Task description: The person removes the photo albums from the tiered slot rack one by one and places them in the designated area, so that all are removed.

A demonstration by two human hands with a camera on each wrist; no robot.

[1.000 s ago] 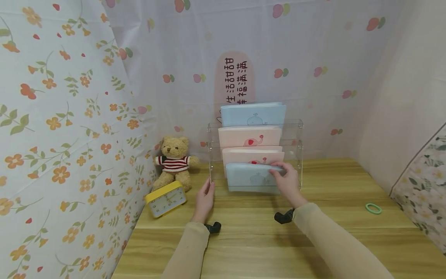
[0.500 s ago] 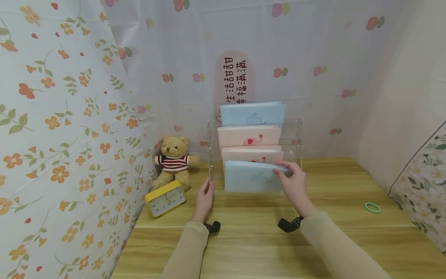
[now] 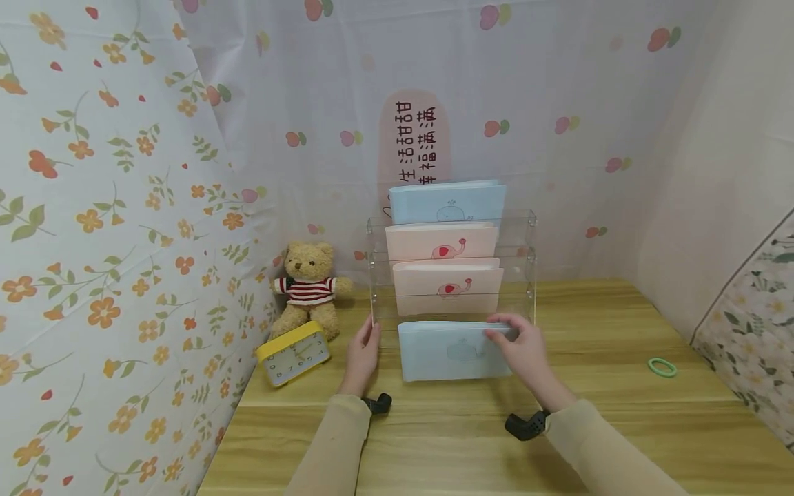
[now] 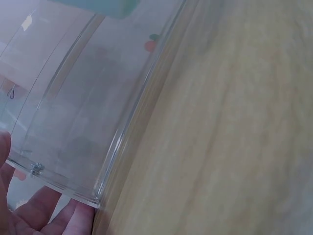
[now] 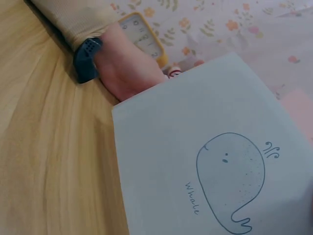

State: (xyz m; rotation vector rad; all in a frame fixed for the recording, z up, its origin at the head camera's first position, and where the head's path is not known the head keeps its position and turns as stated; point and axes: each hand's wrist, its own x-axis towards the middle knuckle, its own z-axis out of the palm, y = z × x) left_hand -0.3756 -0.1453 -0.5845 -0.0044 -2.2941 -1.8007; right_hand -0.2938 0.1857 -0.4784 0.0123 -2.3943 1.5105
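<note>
Your right hand [image 3: 527, 351] pinches the top right edge of the blue whale notebook [image 3: 455, 351], fingers curled over it. The notebook stands on the wooden table [image 3: 620, 413] just in front of the clear acrylic rack [image 3: 527, 238], at 6 o'clock from it. It looks light, thin and fairly stiff, with a smooth cover that could slip, so a hold along the upper edge near the corner suits it. Your left hand [image 3: 362, 355] rests with straight fingers against the rack's lower left corner, at 9 o'clock from the notebook. A second ago the notebook sat in the rack's front slot; now it is out and lower, baring the pink elephant notebook [image 3: 448, 289] behind.
</note>
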